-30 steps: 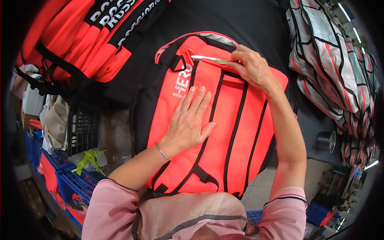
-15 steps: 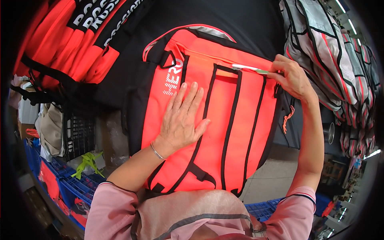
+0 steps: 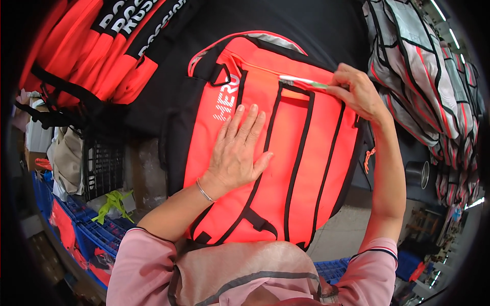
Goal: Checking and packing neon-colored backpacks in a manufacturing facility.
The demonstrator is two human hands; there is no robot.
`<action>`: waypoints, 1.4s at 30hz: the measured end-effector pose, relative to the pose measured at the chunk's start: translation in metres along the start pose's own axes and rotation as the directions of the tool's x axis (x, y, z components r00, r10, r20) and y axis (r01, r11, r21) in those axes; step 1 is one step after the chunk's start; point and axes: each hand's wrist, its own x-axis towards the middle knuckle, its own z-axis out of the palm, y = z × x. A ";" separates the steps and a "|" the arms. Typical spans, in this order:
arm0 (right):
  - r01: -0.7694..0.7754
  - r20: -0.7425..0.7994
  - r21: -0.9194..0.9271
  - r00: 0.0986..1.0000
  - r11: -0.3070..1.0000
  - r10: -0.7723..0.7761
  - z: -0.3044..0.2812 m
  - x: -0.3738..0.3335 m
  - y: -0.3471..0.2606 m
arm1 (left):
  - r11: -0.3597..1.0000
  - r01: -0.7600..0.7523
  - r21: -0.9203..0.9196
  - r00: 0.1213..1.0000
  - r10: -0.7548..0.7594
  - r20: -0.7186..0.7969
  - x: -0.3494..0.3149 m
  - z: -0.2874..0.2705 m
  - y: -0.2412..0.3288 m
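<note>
A bright orange-red backpack [image 3: 278, 188] with black trim lies in front of me, its straps facing up. My left hand [image 3: 236, 150] rests flat on it with fingers stretched out, beside a white printed mark. Between the fingers of my right hand [image 3: 354, 94] is a slim white-and-green toothbrush [image 3: 309, 81]. Its bristled end touches the bag by the black-edged top of a strap panel, just below the upper seam. A black D-shaped ring [image 3: 221, 75] sits at the bag's upper left.
Several red-and-black bags [image 3: 102, 56] are stacked at the far left, and grey bags [image 3: 413, 66] with red piping at the right. A metal cup [image 3: 417, 174] stands right of the backpack. Blue crates [image 3: 104, 232] and a black crate [image 3: 103, 171] are at the left.
My right hand has moved left along the bag's upper part, taking the toothbrush with it. My left hand stays flat on the backpack.
</note>
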 end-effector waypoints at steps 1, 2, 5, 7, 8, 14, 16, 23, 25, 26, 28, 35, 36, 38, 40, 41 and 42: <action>0.036 -0.038 -0.049 0.999 0.998 -0.037 0.003 0.002 -0.002 | 1.000 -0.003 0.008 1.000 0.003 -0.003 0.002 0.000 0.000; 0.070 -0.073 -0.099 0.994 0.993 -0.077 0.009 0.010 -0.006 | 1.000 -0.006 0.017 1.000 0.006 -0.007 0.003 0.001 0.000; 0.085 -0.047 -0.082 0.995 0.993 -0.090 0.012 0.016 -0.011 | 1.000 -0.009 -0.006 1.000 0.009 -0.012 0.000 0.002 -0.006; 0.111 0.004 -0.202 0.994 0.973 -0.113 -0.009 0.001 0.003 | 1.000 -0.014 -0.006 1.000 0.014 -0.020 -0.001 0.002 -0.005; 0.058 0.045 -0.235 0.998 0.970 -0.049 -0.020 -0.009 0.003 | 1.000 -0.014 -0.003 1.000 0.014 -0.025 -0.002 0.001 -0.005; 0.071 -0.011 -0.289 0.997 0.955 -0.077 -0.018 -0.025 0.005 | 0.998 -0.027 0.063 1.000 0.028 -0.011 0.004 0.008 0.003; 0.035 -0.085 -0.281 0.995 0.959 -0.061 -0.013 -0.033 0.017 | 0.995 -0.091 0.045 0.996 0.090 0.017 0.007 0.008 0.000; -0.296 -0.399 -0.110 0.887 0.949 0.230 -0.027 -0.166 0.040 | 0.986 -0.059 0.154 0.997 0.065 -0.035 0.005 0.007 -0.008; -0.401 -0.445 0.028 0.815 0.916 0.371 -0.017 -0.215 0.045 | 0.986 -0.072 0.151 0.996 0.079 -0.042 0.005 0.008 -0.008; -0.428 -0.478 0.135 0.762 0.894 0.437 -0.008 -0.239 0.053 | 0.985 -0.065 0.159 0.996 0.074 -0.051 0.002 0.006 -0.010; -0.525 -0.564 0.274 0.591 0.806 0.577 0.006 -0.281 0.067 | 0.982 -0.031 0.185 0.998 0.042 -0.056 0.003 0.010 -0.009; -0.659 -0.551 0.450 0.326 0.603 0.768 0.023 -0.320 0.141 | 0.995 -0.069 0.066 0.992 0.075 -0.097 -0.002 0.002 -0.001; -0.716 -0.542 0.411 0.306 0.565 0.783 0.023 -0.317 0.141 | 0.995 -0.055 0.081 0.993 0.063 -0.101 -0.002 -0.003 -0.005; -0.729 -0.652 0.281 0.332 0.624 0.682 0.033 -0.321 0.146 | 0.967 0.007 -0.253 0.998 -0.021 -0.054 -0.006 -0.014 -0.016; -0.847 -0.703 -0.116 0.439 0.518 0.560 0.025 -0.312 0.108 | 0.999 0.036 0.021 0.949 -0.028 -0.313 -0.013 -0.039 -0.031; -0.801 -0.708 -0.072 0.461 0.594 0.535 0.024 -0.313 0.089 | 0.994 0.091 0.059 0.935 -0.065 -0.348 -0.019 -0.049 -0.040; -0.738 -0.710 -0.022 0.486 0.674 0.510 0.026 -0.306 0.069 | 0.982 0.156 0.107 0.917 -0.104 -0.386 -0.027 -0.063 -0.047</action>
